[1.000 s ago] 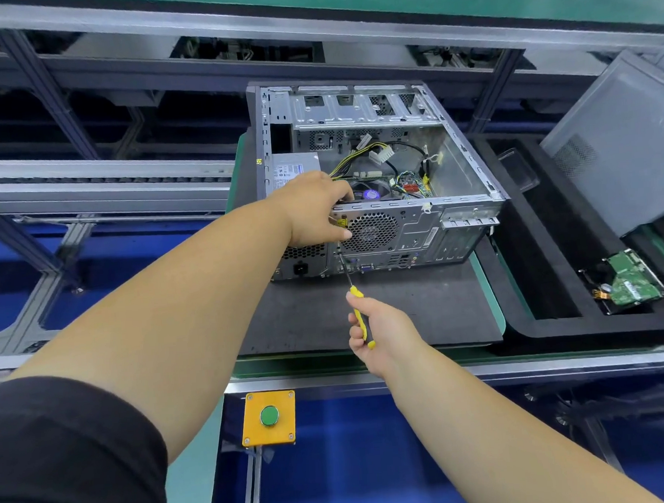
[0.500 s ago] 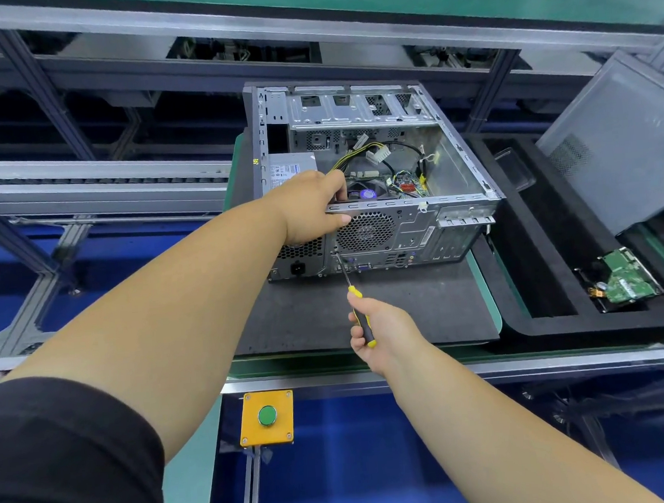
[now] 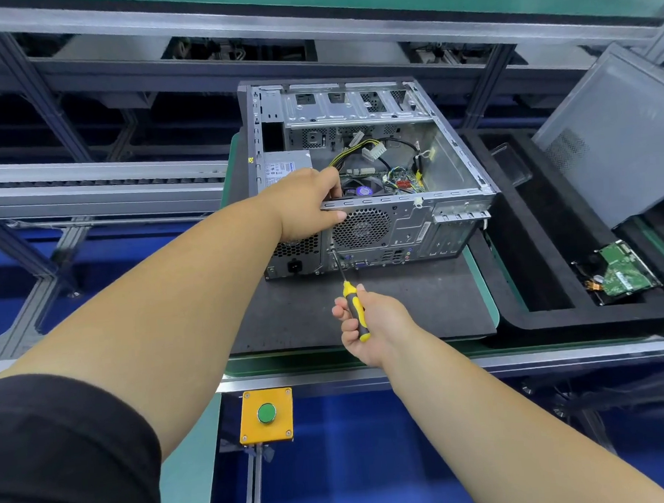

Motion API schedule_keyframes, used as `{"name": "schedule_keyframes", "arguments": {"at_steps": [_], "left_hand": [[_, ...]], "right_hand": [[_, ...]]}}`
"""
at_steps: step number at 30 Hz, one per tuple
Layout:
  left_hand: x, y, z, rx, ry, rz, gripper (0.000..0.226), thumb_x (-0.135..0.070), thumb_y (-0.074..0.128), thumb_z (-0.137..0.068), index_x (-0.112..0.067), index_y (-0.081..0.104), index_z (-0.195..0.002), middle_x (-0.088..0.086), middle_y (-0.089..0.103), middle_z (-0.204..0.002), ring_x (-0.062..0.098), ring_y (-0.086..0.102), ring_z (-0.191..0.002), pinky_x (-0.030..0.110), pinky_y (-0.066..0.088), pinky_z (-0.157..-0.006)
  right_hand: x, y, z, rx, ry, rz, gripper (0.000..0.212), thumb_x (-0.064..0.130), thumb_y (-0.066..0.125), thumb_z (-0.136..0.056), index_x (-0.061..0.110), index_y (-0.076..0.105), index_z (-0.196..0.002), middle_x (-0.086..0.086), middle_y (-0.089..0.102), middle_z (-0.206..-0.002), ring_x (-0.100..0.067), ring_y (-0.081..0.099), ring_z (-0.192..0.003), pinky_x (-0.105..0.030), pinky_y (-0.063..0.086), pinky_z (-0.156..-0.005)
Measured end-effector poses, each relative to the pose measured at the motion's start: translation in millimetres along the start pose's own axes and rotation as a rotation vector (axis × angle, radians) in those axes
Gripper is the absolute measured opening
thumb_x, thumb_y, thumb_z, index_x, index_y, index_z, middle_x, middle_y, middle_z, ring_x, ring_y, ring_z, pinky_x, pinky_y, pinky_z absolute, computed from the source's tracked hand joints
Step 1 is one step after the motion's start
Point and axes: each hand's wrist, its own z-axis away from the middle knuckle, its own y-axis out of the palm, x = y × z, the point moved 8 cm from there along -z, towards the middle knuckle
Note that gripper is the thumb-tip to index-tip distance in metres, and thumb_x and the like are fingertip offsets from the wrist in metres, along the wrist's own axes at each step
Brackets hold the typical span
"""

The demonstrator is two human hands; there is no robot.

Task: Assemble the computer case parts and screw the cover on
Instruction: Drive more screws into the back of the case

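An open silver computer case (image 3: pixel 449 158) lies on its side on a dark foam mat (image 3: pixel 403 305), its rear panel with fan grille facing me. My left hand (image 3: pixel 304 206) grips the top rear edge of the case, fingers curled over the rim above the power supply. My right hand (image 3: pixel 369 321) holds a yellow-and-black screwdriver (image 3: pixel 352 298), its shaft angled up with the tip against the rear panel just left of the fan grille. The grey side cover (image 3: pixel 618 132) leans at the far right, apart from the case.
A black foam tray (image 3: pixel 534 278) to the right holds a green hard drive board (image 3: pixel 623 272). A yellow box with a green button (image 3: pixel 266 414) hangs below the bench edge. Aluminium conveyor rails (image 3: pixel 97 188) run at the left and behind.
The screwdriver tip has stayed at the rear panel while my right hand shifted slightly on the handle. My left hand keeps its grip on the case edge.
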Motion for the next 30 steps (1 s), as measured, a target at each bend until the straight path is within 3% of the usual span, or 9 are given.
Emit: {"name": "schedule_keyframes", "arguments": {"at_steps": [11,17,21,30], "left_hand": [[0,0,2,-0.016,-0.007,-0.008,0.031,-0.043,0.061,-0.091,-0.023,0.045,-0.109,0.002,0.045,-0.104,0.021,0.046,-0.09,0.031,0.033,-0.073],[-1,0,2,-0.012,0.004,-0.016,0.033,-0.038,0.066,-0.088,-0.023,0.045,-0.108,0.001,0.044,-0.104,0.02,0.045,-0.091,0.03,0.033,-0.074],[-2,0,1,-0.017,0.009,-0.017,0.035,-0.035,0.067,-0.087,-0.021,0.046,-0.11,0.002,0.045,-0.105,0.021,0.045,-0.094,0.031,0.035,-0.076],[-2,0,3,-0.025,0.0,-0.002,0.034,-0.035,0.065,-0.088,-0.02,0.047,-0.112,0.003,0.044,-0.105,0.021,0.045,-0.092,0.031,0.034,-0.075]], "right_hand": [[12,-7,25,0.043,-0.218,0.049,0.036,0.039,0.059,-0.098,0.007,0.065,-0.083,-0.003,0.055,-0.061,-0.009,0.034,-0.041,-0.018,0.027,-0.037],[39,-9,45,-0.039,-0.493,0.126,0.017,0.022,0.054,-0.099,0.008,0.061,-0.104,-0.004,0.056,-0.07,-0.009,0.031,-0.04,-0.021,0.023,-0.036],[50,-2,59,-0.007,-0.659,0.21,0.007,0.019,0.056,-0.097,0.013,0.059,-0.095,-0.001,0.057,-0.067,-0.009,0.035,-0.04,-0.019,0.027,-0.036],[50,12,61,0.007,-0.589,0.205,0.007,0.016,0.056,-0.099,0.01,0.06,-0.097,-0.004,0.056,-0.067,-0.011,0.033,-0.041,-0.02,0.025,-0.036]]}}
